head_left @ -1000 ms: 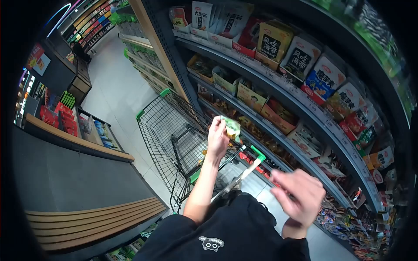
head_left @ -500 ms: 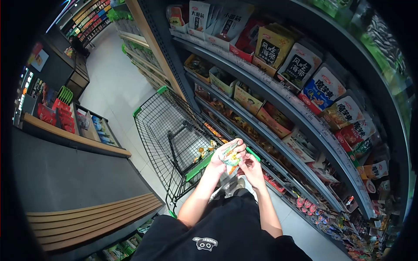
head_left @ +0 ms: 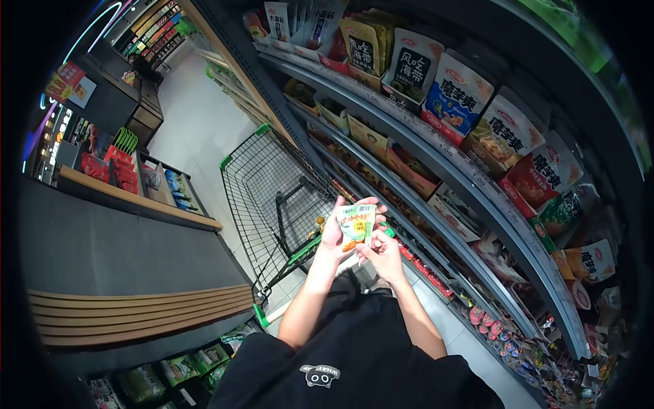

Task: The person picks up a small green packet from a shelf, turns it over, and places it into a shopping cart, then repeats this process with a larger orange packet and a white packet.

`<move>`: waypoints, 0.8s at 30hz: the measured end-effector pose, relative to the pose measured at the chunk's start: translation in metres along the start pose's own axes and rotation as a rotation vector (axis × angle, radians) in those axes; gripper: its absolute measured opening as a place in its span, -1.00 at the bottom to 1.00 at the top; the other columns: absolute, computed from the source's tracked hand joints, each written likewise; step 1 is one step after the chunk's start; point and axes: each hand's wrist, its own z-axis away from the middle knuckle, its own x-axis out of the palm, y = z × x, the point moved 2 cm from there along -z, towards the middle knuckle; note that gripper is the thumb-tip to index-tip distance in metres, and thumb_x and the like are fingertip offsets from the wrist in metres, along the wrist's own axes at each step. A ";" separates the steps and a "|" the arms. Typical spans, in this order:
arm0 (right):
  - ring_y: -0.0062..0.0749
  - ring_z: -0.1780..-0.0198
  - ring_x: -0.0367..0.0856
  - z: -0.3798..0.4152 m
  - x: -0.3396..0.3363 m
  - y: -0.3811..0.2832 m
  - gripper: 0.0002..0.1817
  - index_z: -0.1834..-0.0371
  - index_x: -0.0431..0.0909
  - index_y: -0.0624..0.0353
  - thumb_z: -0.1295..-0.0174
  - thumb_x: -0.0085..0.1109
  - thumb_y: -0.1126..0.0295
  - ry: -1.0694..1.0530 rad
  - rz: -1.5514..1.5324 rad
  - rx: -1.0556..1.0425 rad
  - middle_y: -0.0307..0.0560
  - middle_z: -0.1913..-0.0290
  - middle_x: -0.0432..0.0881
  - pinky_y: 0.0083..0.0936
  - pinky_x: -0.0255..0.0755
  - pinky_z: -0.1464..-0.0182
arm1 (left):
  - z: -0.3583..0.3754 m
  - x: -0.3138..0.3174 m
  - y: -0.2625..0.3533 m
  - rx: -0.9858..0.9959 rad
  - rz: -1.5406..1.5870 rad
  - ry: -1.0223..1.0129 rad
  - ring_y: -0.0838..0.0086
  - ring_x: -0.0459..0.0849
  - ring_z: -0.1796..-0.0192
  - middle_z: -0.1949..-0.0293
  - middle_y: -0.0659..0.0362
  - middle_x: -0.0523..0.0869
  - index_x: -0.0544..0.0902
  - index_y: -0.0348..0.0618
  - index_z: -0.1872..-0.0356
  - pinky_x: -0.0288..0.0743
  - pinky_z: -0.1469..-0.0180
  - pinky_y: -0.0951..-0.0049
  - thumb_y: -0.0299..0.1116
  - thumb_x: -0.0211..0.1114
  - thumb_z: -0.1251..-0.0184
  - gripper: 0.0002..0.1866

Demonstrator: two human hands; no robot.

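A small green and white snack packet (head_left: 355, 225) with orange print lies face up across the palm of my left hand (head_left: 331, 235), whose fingers curl behind and over its far edge. My right hand (head_left: 383, 255) pinches the packet's lower right corner between thumb and fingers. Beyond both hands stands a black wire shopping cart (head_left: 262, 184) with green corners. Inside the cart, near its handle end, a small yellowish item (head_left: 319, 222) is partly visible.
Shelves (head_left: 436, 150) of snack packets curve along the right side. At the left is a dark counter (head_left: 136, 252) with wooden slats, and red packets (head_left: 121, 168) sit above it. A tiled aisle (head_left: 187, 123) runs toward the back left, past a distant person (head_left: 144, 68).
The packet has been turned flatter, so more of its printed face shows. My right hand has moved slightly down and left. The view has shifted, bringing the cart to the right.
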 end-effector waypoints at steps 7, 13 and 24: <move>-0.60 0.38 0.66 -0.003 -0.012 -0.005 -0.84 0.18 0.54 0.32 -0.22 0.27 0.55 0.064 0.124 0.019 -0.14 0.36 0.69 -0.63 0.59 0.29 | 0.013 0.018 -0.001 0.082 -0.647 0.175 0.11 0.54 -0.24 -0.26 -0.16 0.46 0.20 -0.31 -0.40 0.53 -0.20 0.15 0.01 -0.04 -0.51 -0.34; -0.47 0.25 0.72 -0.014 -0.012 -0.008 -0.78 0.04 0.53 0.36 -0.33 0.16 0.46 0.029 -0.127 -0.022 -0.06 0.21 0.70 -0.55 0.63 0.21 | 0.011 0.011 0.008 0.102 -0.607 0.202 0.21 0.56 -0.22 -0.26 -0.10 0.49 0.26 -0.33 -0.38 0.55 -0.16 0.23 -0.10 -0.12 -0.57 -0.44; -0.38 0.32 0.71 -0.023 -0.008 0.007 -0.73 -0.02 0.54 0.42 -0.39 0.09 0.43 0.083 -0.160 0.036 0.00 0.19 0.68 -0.46 0.68 0.24 | 0.013 0.006 0.012 0.107 -0.598 0.157 0.11 0.49 -0.29 -0.33 -0.13 0.39 0.14 -0.30 -0.42 0.52 -0.21 0.22 0.18 -0.16 -0.47 -0.23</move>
